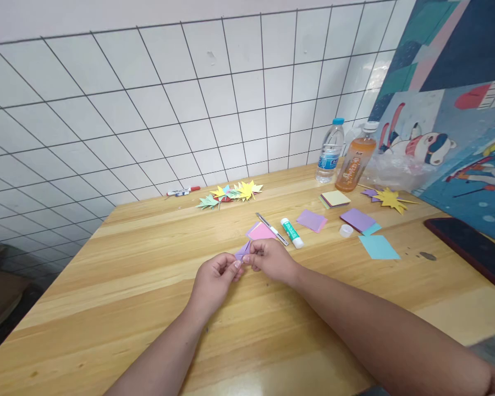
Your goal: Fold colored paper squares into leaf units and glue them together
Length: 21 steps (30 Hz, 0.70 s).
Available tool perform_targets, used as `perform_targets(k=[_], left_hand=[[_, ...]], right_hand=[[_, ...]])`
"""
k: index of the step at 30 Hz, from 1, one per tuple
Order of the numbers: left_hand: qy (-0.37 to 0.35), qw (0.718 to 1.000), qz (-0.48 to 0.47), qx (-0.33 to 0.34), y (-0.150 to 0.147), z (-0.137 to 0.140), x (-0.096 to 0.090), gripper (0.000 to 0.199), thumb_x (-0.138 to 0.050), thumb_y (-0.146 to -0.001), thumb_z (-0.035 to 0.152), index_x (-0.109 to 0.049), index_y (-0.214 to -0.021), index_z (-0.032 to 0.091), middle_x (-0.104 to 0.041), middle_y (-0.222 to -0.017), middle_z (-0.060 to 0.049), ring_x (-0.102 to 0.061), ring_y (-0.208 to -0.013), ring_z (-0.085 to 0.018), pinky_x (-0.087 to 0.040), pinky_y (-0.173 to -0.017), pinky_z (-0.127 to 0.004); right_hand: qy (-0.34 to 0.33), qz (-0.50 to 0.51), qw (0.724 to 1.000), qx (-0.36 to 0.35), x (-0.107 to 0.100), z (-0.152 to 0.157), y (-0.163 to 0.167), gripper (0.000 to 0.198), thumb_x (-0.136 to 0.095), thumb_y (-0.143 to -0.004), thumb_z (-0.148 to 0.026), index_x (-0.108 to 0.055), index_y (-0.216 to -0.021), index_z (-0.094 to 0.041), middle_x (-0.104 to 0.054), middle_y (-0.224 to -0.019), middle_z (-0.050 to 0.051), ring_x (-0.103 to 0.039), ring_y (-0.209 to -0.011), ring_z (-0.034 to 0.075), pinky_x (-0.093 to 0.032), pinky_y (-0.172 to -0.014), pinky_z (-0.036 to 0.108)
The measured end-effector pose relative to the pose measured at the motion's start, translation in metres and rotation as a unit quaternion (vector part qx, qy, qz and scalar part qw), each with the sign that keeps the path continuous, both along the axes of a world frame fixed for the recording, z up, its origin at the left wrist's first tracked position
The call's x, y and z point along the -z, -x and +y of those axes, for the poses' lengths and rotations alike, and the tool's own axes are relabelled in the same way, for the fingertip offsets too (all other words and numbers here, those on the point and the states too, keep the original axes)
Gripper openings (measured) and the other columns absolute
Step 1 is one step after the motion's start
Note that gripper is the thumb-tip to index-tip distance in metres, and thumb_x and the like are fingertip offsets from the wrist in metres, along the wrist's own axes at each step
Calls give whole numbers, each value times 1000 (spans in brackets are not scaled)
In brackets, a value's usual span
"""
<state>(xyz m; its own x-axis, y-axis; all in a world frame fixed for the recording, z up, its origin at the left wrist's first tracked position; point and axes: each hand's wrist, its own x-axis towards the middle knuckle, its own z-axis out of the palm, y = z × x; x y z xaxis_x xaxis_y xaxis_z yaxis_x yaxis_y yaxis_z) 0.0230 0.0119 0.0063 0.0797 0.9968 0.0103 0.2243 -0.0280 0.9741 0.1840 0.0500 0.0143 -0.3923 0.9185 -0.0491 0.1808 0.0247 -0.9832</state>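
Observation:
Between my two hands is a small piece of folded purple paper (243, 251), held just above the wooden table (148, 308). My left hand (216, 278) pinches its lower left side with thumb and fingers. On the other side, my right hand (272, 258) grips the paper's right edge, partly covering it. Right behind the hands lie pink and purple paper sheets (260, 232), with a utility knife (272, 229) resting across them. A glue stick (291, 233) with a green label lies beside the knife, uncapped; a whitish round cap (346, 231) sits farther right.
Folded paper leaves (247, 191) and markers (183, 191) lie near the tiled wall. Rightward are purple squares (312, 220), a paper stack (335, 198), a blue sheet (379, 247), a yellow paper star (390, 200), a water bottle (329, 151), an orange drink bottle (356, 158) and a phone (470, 247).

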Motion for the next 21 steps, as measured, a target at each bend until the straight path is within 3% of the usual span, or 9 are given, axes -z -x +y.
perform_targets(k=[11, 17, 21], left_hand=[[4, 1000, 9, 0, 2, 1, -4, 26, -63, -73, 40, -64, -81, 16, -64, -70, -3, -56, -64, -14, -44, -56, -22], [7, 1000, 14, -3, 5, 3, -1, 23, -63, -74, 39, -64, -75, 15, -62, -63, -1, -53, -56, -12, -42, -54, -21], [-29, 998, 63, -8, 3, 0, -2, 17, -64, -73, 34, -67, -74, 17, -67, -68, -2, -57, -61, -13, -43, -58, -22]], right_hand=[[-83, -89, 992, -29, 10, 5, -7, 17, -61, -72, -29, -55, -62, -17, -50, -52, -5, -45, -50, 9, -32, -47, 19], [-118, -82, 989, -22, 9, 4, -7, 23, -56, -78, -39, -60, -73, -17, -52, -58, -4, -42, -52, 8, -30, -49, 18], [-114, -90, 989, -6, 8, 4, -8, 29, -55, -79, -45, -63, -76, -18, -46, -51, -6, -35, -46, 7, -25, -45, 19]])
